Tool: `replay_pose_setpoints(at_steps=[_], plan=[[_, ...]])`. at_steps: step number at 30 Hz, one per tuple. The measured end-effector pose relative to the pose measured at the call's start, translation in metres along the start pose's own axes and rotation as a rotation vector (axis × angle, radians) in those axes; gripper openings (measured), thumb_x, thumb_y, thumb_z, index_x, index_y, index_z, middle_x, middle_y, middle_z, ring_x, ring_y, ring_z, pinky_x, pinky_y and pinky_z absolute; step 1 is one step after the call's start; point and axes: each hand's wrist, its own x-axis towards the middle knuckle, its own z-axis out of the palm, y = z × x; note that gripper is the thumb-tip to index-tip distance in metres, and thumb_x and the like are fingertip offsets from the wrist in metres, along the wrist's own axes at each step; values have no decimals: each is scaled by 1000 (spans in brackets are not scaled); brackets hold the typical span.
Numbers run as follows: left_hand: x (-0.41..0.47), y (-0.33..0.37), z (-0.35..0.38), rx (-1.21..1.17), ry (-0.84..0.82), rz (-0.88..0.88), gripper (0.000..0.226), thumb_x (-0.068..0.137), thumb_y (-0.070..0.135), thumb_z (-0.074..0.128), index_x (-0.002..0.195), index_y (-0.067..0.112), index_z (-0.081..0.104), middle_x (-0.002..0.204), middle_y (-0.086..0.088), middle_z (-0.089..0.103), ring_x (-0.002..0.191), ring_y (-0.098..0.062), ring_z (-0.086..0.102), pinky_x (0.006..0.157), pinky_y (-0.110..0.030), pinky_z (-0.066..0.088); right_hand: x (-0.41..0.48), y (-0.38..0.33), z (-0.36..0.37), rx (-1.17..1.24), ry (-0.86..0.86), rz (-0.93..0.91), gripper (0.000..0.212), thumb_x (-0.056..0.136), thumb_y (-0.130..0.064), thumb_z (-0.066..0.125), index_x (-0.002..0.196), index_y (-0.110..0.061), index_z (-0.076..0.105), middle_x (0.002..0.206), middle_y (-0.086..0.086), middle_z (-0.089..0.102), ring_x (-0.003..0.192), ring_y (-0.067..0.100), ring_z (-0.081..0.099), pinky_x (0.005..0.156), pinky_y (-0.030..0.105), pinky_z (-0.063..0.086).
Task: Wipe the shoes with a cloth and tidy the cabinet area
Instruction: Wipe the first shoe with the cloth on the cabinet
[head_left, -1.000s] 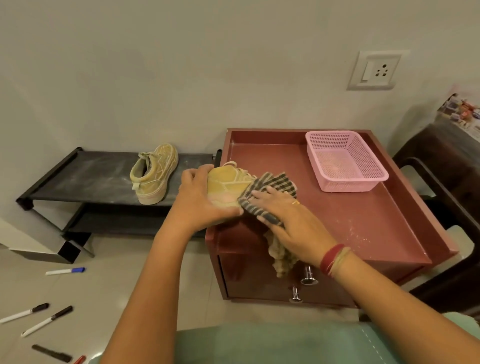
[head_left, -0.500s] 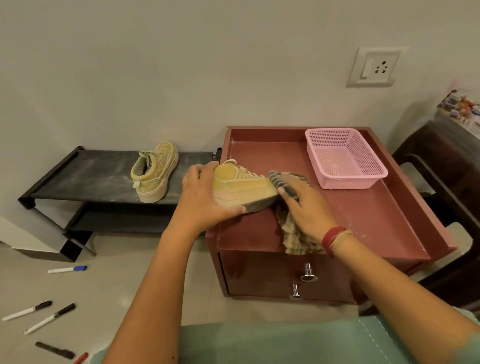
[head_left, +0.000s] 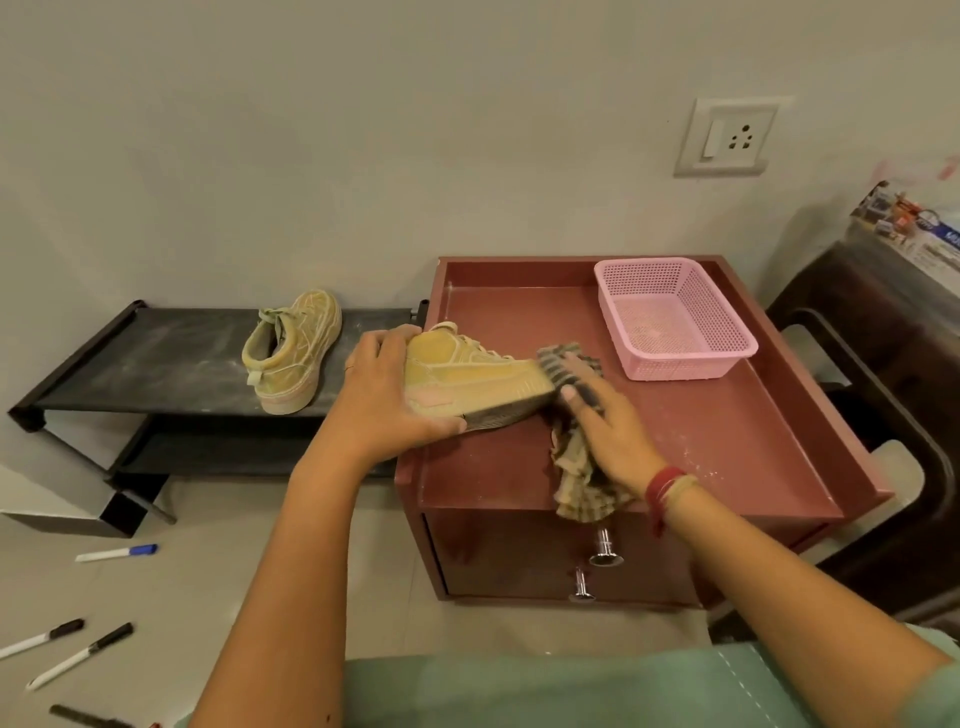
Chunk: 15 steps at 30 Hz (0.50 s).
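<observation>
My left hand (head_left: 387, 397) grips the heel end of a dusty yellow shoe (head_left: 470, 376), tilted on its side above the front left of the red-brown cabinet top (head_left: 727, 441). At the shoe's toe, my right hand (head_left: 608, 431) holds a checked cloth (head_left: 576, 483) against it; the cloth's loose end hangs over the cabinet's front edge. A second yellow shoe (head_left: 293, 353) stands on the black shoe rack (head_left: 156, 364) to the left.
A pink mesh basket (head_left: 675, 317) sits at the back right of the cabinet top. Two drawer knobs (head_left: 605, 551) jut from the cabinet front. Several markers (head_left: 117, 552) lie on the floor at left. A dark chair (head_left: 883, 395) stands right of the cabinet.
The shoe has been turned so its side and sole face me. My right hand with the cloth has slid from the shoe's upper to its toe end.
</observation>
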Motion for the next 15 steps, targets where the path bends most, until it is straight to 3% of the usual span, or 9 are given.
replay_pose_setpoints(at_steps=[2,4,6,7,10,13,15], plan=[[0,0,1,-19,-8,-13,104,56,43,87,142,26,30,134,2,29,129,-22,30,104,-36,32,12,5,-12,112,78,203,30,98,-25,45,127,-21,53,125,1,58,125,24,50,104,32,38],[0,-2,1,-40,-17,-13,104,56,42,87,141,28,29,133,4,28,129,-20,30,102,-35,32,15,2,-21,157,151,259,32,98,-26,43,125,-13,54,119,2,61,117,22,55,101,33,42],[0,-5,1,-56,-23,-4,104,56,42,87,141,30,30,129,8,27,128,-19,31,102,-34,32,8,-9,-20,210,252,146,32,99,-24,44,125,-12,55,122,0,60,118,16,54,103,30,41],[0,-6,0,-57,-26,-2,104,55,42,87,140,31,30,127,10,26,128,-19,31,102,-35,33,3,-16,-16,198,225,56,33,98,-25,45,127,-14,55,126,-3,58,122,12,52,104,25,39],[3,-7,0,-75,-35,-11,105,55,41,88,141,30,30,125,11,25,128,-19,30,104,-37,33,-10,-9,4,-95,-60,-132,43,93,-46,40,135,-38,42,144,-20,36,139,1,26,112,14,19],[3,-6,0,-78,-46,-30,106,54,40,89,141,29,29,131,7,26,129,-20,29,105,-38,32,-2,8,4,17,67,68,61,87,-58,40,140,-29,39,150,-5,34,141,12,26,117,38,23],[2,-6,0,-73,-51,-22,106,54,38,89,141,28,28,134,5,26,130,-20,28,105,-38,32,-3,8,6,55,96,80,56,88,-55,42,138,-29,42,150,-2,35,141,12,26,117,41,23]])
